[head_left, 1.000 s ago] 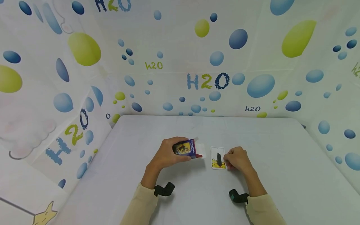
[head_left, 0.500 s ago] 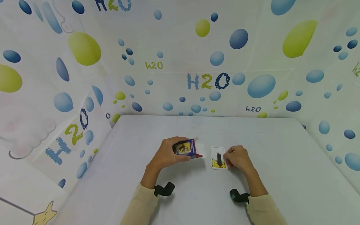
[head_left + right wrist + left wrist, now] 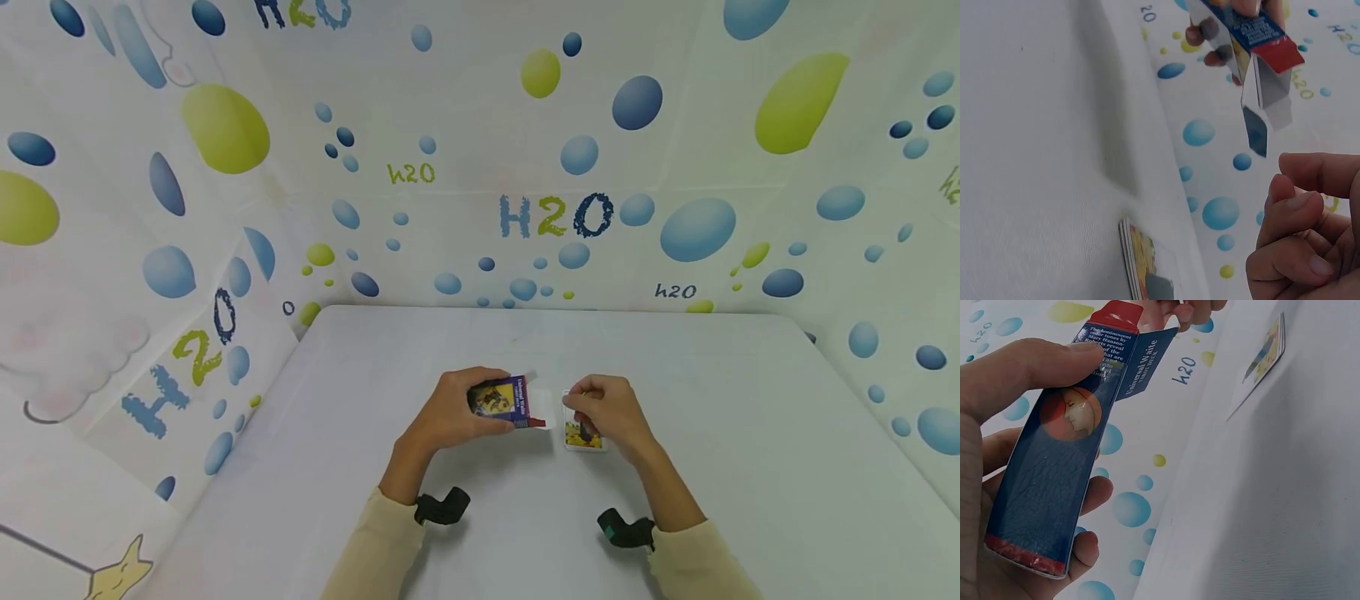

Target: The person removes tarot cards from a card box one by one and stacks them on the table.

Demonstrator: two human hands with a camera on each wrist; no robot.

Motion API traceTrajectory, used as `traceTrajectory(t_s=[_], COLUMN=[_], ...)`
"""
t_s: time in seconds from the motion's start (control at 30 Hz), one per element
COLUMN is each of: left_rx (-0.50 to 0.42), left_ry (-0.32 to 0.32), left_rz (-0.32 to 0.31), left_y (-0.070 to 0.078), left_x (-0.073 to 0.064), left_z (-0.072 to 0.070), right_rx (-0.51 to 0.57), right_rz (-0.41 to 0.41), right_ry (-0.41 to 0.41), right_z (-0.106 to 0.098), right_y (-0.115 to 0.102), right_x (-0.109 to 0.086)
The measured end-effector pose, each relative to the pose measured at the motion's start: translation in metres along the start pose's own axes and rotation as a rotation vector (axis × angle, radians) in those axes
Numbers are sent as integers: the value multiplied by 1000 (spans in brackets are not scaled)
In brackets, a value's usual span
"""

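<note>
My left hand [image 3: 450, 410] grips a blue and red tarot card box [image 3: 497, 400], held above the table with its end toward the right. In the left wrist view the thumb presses the box's narrow blue side [image 3: 1038, 469], and the end flap [image 3: 1142, 362] stands open. Right of the box, a small stack of picture cards [image 3: 582, 439] lies face up on the table. My right hand [image 3: 613, 408] hovers over the stack, hiding part of it in the head view. Its fingers [image 3: 1288, 219] are loosely bent, with nothing between them, near the box's open end.
A white table [image 3: 337, 433] spreads beneath both hands. Behind it hangs a white sheet [image 3: 465, 108] with blue and green drops and H2O lettering. A dark camera [image 3: 444, 506] sits on the left wrist, another camera [image 3: 626, 529] on the right.
My right hand has left the right edge of the card stack and moved up and left over it, toward the box. The left hand and box have shifted slightly right.
</note>
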State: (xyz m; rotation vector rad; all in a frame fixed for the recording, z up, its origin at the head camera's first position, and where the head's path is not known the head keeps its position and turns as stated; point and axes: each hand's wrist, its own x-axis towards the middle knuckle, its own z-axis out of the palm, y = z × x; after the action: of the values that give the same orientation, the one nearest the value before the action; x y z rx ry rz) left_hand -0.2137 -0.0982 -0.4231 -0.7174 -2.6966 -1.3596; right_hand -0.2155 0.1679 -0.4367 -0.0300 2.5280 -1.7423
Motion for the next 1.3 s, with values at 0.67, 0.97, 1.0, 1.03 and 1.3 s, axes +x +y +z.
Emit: traceTrajectory(t_s=[0.67, 0.97, 1.0, 1.03, 1.3], left_rx=[-42, -34, -34, -33, -34], left_ry=[-31, -26, -26, -25, -20], left_rz=[73, 86, 88, 89, 107], left_y=[-1, 2, 2, 2, 3], left_x=[3, 3, 3, 3, 2], left_z=[4, 6, 6, 6, 7], right_rx=[32, 40, 41, 44, 76], right_rz=[-119, -128, -124, -120, -95], right_ry=[-10, -11, -7, -3, 22], right_z=[30, 38, 39, 40, 45], right_y=[-23, -23, -23, -23, -22], right_x=[-15, -17, -18, -17, -17])
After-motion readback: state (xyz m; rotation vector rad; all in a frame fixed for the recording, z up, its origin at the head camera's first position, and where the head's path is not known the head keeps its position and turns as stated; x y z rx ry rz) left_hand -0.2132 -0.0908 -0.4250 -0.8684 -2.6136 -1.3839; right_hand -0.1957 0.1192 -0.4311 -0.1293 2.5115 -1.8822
